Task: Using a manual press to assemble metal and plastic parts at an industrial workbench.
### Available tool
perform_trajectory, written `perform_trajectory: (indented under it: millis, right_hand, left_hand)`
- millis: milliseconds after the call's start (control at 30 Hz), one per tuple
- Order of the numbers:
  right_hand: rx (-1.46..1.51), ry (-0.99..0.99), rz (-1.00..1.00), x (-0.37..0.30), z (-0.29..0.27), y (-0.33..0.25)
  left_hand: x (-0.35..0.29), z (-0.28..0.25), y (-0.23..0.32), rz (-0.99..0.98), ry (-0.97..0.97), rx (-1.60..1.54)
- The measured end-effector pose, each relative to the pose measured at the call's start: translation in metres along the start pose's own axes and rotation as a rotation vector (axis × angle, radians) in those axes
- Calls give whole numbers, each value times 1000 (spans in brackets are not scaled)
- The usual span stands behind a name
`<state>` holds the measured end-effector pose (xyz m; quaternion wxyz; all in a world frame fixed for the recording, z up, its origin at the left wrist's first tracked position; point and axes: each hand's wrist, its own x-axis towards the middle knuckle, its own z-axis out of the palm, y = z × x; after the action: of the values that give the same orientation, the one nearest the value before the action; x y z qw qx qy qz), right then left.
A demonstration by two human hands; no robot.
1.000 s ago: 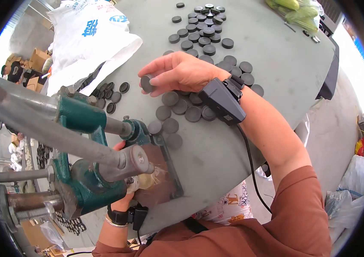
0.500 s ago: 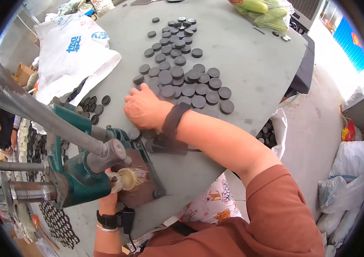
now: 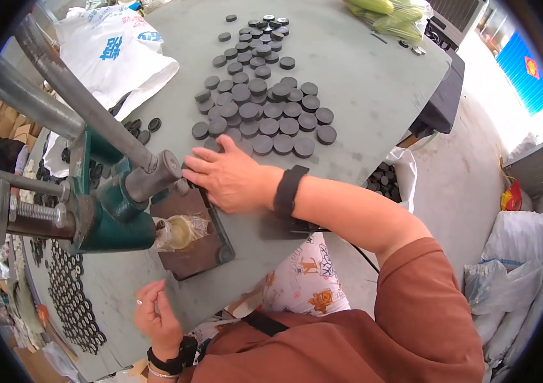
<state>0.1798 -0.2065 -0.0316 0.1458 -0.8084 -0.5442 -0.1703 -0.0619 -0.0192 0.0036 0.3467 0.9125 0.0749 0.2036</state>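
My right hand (image 3: 233,180) lies palm down on the grey table (image 3: 361,83), a black band on its wrist. Its fingertips pinch a dark disc against the foot of the green press (image 3: 108,214), beside the brown base plate (image 3: 195,255). The press's grey lever (image 3: 80,96) slants up to the left above the hand. A heap of dark round discs (image 3: 265,108) lies just beyond the hand. My left hand (image 3: 156,316) hovers at the table's near edge, fingers curled inward. Whether it holds anything is hidden.
A white printed bag (image 3: 115,51) lies at the back left with loose black rings (image 3: 140,131) beside it. Rows of black rings (image 3: 73,300) cover the left bench. Green produce (image 3: 386,13) sits at the far edge. White sacks (image 3: 514,281) stand on the floor at right.
My right hand took a disc from the heap and carried it back to the press foot. My left hand drew away from under the press toward the near table edge.
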Motion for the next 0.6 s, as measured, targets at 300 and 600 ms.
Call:
perform_trajectory:
  millis: [300,600]
  right_hand:
    - [-128,2,201,-3,-5,29]
    - [-229,2,233,-20,-24,104]
  left_hand:
    - [-6,8,15,148,-132,21]
    - [-8,5,5,175,-138,98]
